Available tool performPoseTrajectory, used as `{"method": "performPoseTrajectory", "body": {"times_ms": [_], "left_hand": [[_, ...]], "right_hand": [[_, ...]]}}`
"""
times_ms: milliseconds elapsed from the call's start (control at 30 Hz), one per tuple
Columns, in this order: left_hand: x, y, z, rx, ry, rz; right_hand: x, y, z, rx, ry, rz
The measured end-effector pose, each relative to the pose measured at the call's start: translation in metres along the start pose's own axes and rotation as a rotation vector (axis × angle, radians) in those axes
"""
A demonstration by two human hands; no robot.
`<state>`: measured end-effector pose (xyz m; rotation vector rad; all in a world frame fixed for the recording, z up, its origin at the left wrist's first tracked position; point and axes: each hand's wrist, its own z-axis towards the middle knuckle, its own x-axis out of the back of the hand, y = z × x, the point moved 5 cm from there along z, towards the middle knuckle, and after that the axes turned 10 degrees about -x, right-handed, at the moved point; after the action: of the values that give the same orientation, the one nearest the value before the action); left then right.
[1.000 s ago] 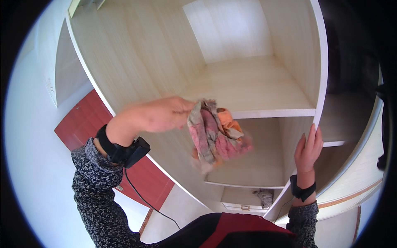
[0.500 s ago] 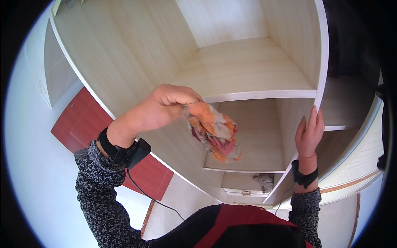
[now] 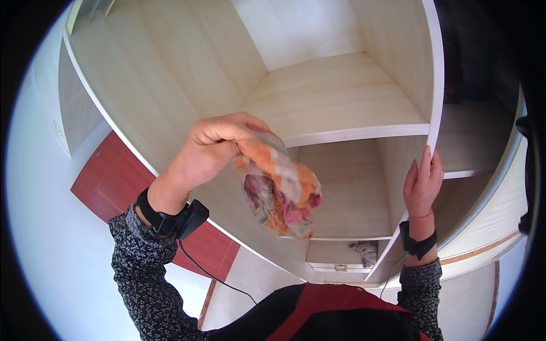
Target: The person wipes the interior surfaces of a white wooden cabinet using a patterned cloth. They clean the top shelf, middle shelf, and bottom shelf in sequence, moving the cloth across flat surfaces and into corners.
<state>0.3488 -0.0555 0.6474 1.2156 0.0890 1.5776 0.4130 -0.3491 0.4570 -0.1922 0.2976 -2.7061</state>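
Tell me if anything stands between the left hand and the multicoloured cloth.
Nothing visible does: the left hand grips the multicoloured cloth by its upper end, and the rest hangs loose. The right hand is apart, at the cabinet's white edge.

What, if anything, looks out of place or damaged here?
The crumpled grey cloth, bunched above the drawer low in the cabinet, looks slightly out of place: it lies loose there, apart from the patterned cloth hanging from the left hand. No spill or damage shows.

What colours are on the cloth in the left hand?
Orange, pink and greyish patches cover the cloth, seen in the head view.
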Motion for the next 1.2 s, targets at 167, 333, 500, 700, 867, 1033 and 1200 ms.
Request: {"method": "performPoseTrajectory", "body": {"times_ms": [167, 333, 500, 700, 867, 1033, 1200], "left_hand": [[0.002, 0.029, 0.02, -0.145, -0.004, 0.113], [0.02, 0.049, 0.055, -0.101, 0.167, 0.292], [0.03, 0.014, 0.119, 0.058, 0.11, 0.424], [-0.011, -0.066, 0.137, 0.132, -0.303, 0.828], [-0.032, -0.057, 0.129, 0.285, -0.489, 0.836], [-0.043, -0.031, 0.129, 0.331, -0.607, 0.884], [-0.001, -0.019, 0.163, 0.209, -0.446, 0.877]], "right_hand": [[0.003, -0.003, 0.001, 0.011, 0.021, -0.023], [0.004, -0.003, 0.001, 0.0, 0.0, -0.026], [0.006, -0.004, 0.002, 0.018, 0.001, 0.021], [0.008, -0.004, 0.004, 0.01, -0.032, 0.05], [0.012, -0.006, 0.006, 0.042, 0.002, 0.04], [0.016, -0.012, 0.01, 0.039, -0.01, 0.029], [0.021, -0.018, 0.016, 0.044, -0.044, 0.04]]}}
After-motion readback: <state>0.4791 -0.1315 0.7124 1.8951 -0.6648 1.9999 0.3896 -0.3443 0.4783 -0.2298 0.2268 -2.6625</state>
